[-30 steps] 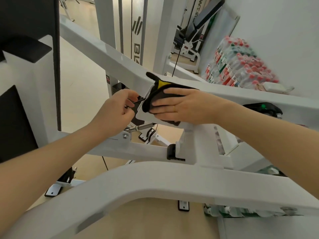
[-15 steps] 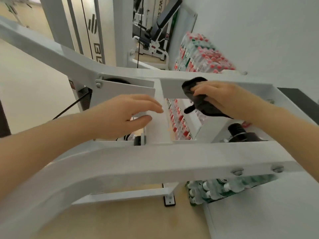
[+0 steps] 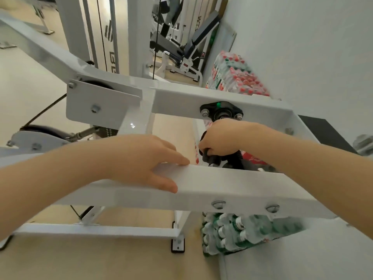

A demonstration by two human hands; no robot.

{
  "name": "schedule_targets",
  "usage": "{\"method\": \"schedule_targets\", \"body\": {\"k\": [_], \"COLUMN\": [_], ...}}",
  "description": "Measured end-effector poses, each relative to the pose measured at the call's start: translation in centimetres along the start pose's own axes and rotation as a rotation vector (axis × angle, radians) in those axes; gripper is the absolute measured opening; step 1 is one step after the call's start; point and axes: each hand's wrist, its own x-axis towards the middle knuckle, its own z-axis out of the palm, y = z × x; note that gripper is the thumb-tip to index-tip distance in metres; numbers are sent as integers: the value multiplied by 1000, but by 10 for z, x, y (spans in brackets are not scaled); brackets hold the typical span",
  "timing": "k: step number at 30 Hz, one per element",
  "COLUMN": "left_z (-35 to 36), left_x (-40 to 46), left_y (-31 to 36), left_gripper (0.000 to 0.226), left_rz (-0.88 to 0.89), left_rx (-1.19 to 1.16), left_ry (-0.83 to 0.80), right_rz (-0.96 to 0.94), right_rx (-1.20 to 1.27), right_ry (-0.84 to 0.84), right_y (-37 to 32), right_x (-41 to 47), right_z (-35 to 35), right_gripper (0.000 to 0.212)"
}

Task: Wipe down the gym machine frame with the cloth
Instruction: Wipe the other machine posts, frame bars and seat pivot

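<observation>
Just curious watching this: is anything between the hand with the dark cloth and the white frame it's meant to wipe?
Nothing visible does. The right hand grips the cloth in the gap between the two white bars of the frame, close to both; the left hand rests on the near bar.

Left hand point(image 3: 141, 162) sits mid-frame, forearm coming in from the lower left, fingers straight and relaxed, thumb stretched out below them. Right hand point(image 3: 221, 138) is just right of center, forearm from the right edge, fingers curled under, gripping something dark.

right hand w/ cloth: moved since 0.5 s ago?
Yes. The right hand with the cloth dropped from the far crossbar top to below it, under the black bearing.
</observation>
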Motion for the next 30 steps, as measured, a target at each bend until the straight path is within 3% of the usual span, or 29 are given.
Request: {"method": "schedule_targets", "body": {"k": [3, 7, 9, 11, 14, 16, 20, 23, 25, 27, 30], "left_z": [6, 12, 15, 18, 25, 32, 58, 84, 113, 138, 163], "left_x": [-4, -6, -8, -8, -14, -19, -22, -25, -18, -8, 12], "left_y": [4, 4, 5, 4, 10, 15, 31, 64, 76, 83, 81], "left_gripper": [61, 68, 68, 62, 57, 50, 42, 37, 35, 34, 32], "left_rz": [-25, -35, -31, -26, 12, 129, 439, 710, 750, 690, 435], "left_rx": [-35, -84, -85, -33, 55, 164, 338, 189, 101, -31, -270], "left_ry": [49, 87, 108, 143, 260, 421, 573, 511, 400, 224, 59], "right_rz": [13, 9, -6, 14, 222, 387, 565, 675, 829, 956, 1105], "right_rx": [83, -105, 39, 375, 729, 889, 1387, 1744, 1931, 2116, 2429], "right_ry": [35, -17, 1, 144, 563, 787, 979, 1156, 1245, 1310, 1361], "right_y": [16, -8, -10, 1, 9, -4, -56, -101, -130, -161, -199], "right_x": [-10, 7, 13, 3, -36, -72, -127, -156, -168, -173, -168], "right_z": [-4, 7, 1, -12, -23, -20, -3, 16, 35, 63, 106], "right_gripper": [25, 24, 26, 26, 24, 24, 16, 20, 29, 24, 23]}}
